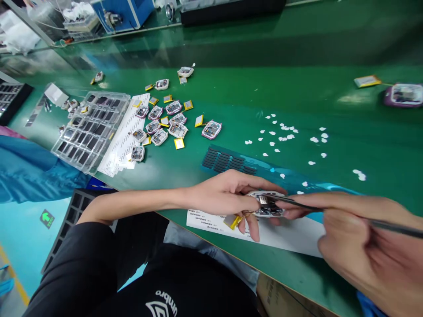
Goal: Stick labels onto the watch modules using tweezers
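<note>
My left hand (pixel 218 193) is closed around the edges of an opened smartwatch case (pixel 270 212), holding it over the table's near edge. The case has a pale rim and dark electronics inside. From it a small yellow-edged battery (pixel 232 222) hangs on thin wires beside my left fingers. In my right hand (pixel 360 242) are dark, slim tweezers (pixel 306 204), their tip reaching into the case; the exact contact point cannot be made out. Beneath my hands lies a white printed sheet (pixel 205 221). A blue film with black strips (pixel 228 159) is just beyond my left hand.
Several open watch cases (pixel 177 129) with batteries lie left of centre. A clear compartment tray (pixel 94 127) stands beside them. White tabs (pixel 287 127) are scattered to the right. Another watch case (pixel 403 95) sits far right. A person's blue sleeve (pixel 36 167) shows at left.
</note>
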Available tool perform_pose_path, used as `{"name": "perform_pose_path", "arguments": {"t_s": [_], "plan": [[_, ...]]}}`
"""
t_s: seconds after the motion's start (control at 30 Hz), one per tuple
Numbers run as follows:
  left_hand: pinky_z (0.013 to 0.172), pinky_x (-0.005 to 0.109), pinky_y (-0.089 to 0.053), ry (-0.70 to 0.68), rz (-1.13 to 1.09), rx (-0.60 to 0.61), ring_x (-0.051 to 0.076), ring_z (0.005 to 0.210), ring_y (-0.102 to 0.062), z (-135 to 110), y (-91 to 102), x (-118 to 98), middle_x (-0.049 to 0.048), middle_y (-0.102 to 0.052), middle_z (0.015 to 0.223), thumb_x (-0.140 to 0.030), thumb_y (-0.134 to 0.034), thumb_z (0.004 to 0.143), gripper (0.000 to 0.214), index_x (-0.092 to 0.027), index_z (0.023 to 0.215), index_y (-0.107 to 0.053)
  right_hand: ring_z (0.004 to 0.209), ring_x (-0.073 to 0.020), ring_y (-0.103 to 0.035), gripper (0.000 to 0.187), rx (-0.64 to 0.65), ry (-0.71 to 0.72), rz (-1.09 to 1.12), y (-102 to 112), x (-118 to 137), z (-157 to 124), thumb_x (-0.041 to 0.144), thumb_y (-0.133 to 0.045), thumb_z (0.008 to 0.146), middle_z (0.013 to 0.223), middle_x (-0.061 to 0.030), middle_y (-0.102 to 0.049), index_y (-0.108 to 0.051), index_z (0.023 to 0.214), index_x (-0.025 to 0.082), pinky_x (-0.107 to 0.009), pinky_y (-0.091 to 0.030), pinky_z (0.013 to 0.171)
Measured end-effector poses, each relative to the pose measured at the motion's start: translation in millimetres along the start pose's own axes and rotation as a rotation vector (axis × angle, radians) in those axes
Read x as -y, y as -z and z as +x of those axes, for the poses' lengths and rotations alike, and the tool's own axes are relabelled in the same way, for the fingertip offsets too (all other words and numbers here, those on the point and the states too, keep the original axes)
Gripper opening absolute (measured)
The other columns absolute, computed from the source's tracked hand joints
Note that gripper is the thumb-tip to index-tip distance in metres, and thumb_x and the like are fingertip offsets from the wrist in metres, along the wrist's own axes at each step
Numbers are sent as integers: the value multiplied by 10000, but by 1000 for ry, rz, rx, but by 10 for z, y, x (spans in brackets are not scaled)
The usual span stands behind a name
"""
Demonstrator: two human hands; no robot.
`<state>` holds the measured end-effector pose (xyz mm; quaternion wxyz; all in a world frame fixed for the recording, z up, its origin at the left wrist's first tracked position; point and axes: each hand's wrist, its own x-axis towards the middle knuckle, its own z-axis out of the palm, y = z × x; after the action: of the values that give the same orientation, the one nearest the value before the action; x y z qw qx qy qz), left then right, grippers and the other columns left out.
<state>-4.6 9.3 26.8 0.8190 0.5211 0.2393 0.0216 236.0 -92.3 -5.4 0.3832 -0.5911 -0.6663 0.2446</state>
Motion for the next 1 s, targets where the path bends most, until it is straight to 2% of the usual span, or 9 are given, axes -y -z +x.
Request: {"name": "perform_pose_path", "arguments": {"t_s": [0.13, 0.23, 0.33, 0.4, 0.47, 0.57, 0.7, 0.87, 1.0], "plan": [[609, 239, -571, -143, -2, -51, 171, 818, -808, -84, 75, -153, 188, -776, 1262, -149, -497, 1026, 516, -127, 1542, -515, 854, -268, -782, 283, -52, 23, -17, 97, -78, -6, 561, -660, 961, 898, -50, -787, -807, 1101, 364, -375, -627, 631], [541, 220, -492, -266, 101, -237, 146, 767, -779, -120, 208, -241, 195, -767, 1258, -273, -527, 1052, 430, -98, 1441, -585, 883, -262, -783, 274, -106, 52, -67, 77, 76, 135, 508, -640, 987, 953, -46, -801, -797, 1156, 361, -386, -637, 680], [552, 235, -467, -341, 413, -489, 104, 645, -702, -115, 382, -254, 143, -779, 1139, -278, -478, 1058, 372, -89, 1349, -611, 892, -232, -780, 241, -155, 112, -158, -23, 253, 308, 384, -615, 1024, 1032, -15, -819, -783, 1197, 373, -399, -631, 759], [636, 257, -489, -372, 740, -631, 114, 639, -668, -107, 476, -235, 66, -765, 950, -235, -435, 1051, 341, -111, 1294, -638, 853, -213, -780, 214, -137, 179, -180, -90, 298, 401, 339, -614, 1030, 1027, 18, -826, -797, 1132, 377, -401, -633, 778], [714, 278, -491, -376, 1010, -701, 144, 684, -660, -105, 526, -217, 13, -705, 788, -197, -411, 1036, 345, -126, 1273, -652, 815, -212, -785, 201, -93, 232, -165, -135, 282, 465, 353, -614, 1030, 992, 36, -828, -814, 1008, 364, -404, -651, 788], [726, 283, -476, -374, 1108, -650, 154, 698, -645, -114, 520, -208, 9, -690, 766, -199, -382, 1044, 341, -126, 1253, -642, 818, -219, -796, 235, -68, 251, -148, -154, 218, 504, 378, -609, 1029, 980, 31, -828, -815, 925, 338, -398, -667, 807], [689, 252, -465, -376, 937, -438, 112, 654, -615, -136, 466, -233, 16, -730, 864, -304, -384, 1093, 295, -157, 1194, -618, 862, -223, -803, 208, -76, 249, -156, -129, 201, 493, 363, -614, 1030, 1004, 26, -828, -817, 1000, 329, -384, -668, 785], [638, 252, -405, -395, 912, -292, 122, 605, -553, -158, 463, -281, -42, -594, 676, -340, -392, 1099, 293, -162, 1155, -617, 796, -220, -797, 239, -65, 307, -157, -116, 228, 522, 344, -610, 1028, 981, 34, -828, -806, 892, 330, -371, -668, 710], [629, 259, -391, -369, 952, -169, 134, 622, -531, -135, 497, -284, -32, -572, 709, -347, -380, 1101, 276, -173, 1116, -594, 751, -196, -789, 232, -53, 393, -188, -110, 216, 556, 302, -610, 1040, 973, 29, -829, -790, 894, 302, -332, -652, 658]]}}
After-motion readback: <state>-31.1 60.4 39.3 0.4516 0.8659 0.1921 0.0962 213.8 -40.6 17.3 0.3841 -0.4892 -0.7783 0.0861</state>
